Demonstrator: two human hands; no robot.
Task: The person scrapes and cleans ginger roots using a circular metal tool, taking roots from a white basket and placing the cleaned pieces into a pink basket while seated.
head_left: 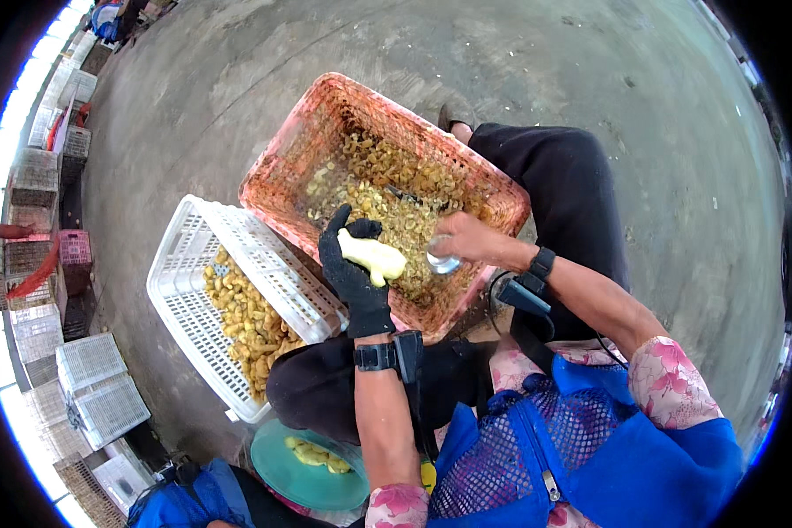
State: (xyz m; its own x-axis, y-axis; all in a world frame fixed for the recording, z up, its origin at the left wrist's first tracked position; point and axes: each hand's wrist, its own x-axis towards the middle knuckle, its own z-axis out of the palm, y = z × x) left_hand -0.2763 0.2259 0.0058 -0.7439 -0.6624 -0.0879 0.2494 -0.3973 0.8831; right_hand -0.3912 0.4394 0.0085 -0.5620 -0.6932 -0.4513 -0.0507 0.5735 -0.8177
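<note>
My left hand (356, 277), in a black glove, is closed around a pale peeled piece of ginger (374, 256), held above the near side of a red-pink plastic crate (268, 167). Brown and yellow ginger peelings (396, 167) cover the crate's bottom. To the right of the ginger, my bare right hand (471, 239) grips a shiny round-looking tool (443, 262); motion blur hides its exact kind. The tool is apart from the ginger. A thin dark object (405, 193) lies among the peelings.
Left of the crate, a white plastic basket (180, 304) holds unpeeled ginger (251, 321), its raised side leaning near the crate. A teal basin (304, 495) with pale ginger (319, 455) sits by my left leg. Stacked crates (101, 387) line the far left; another person's blue clothing (194, 497) shows below.
</note>
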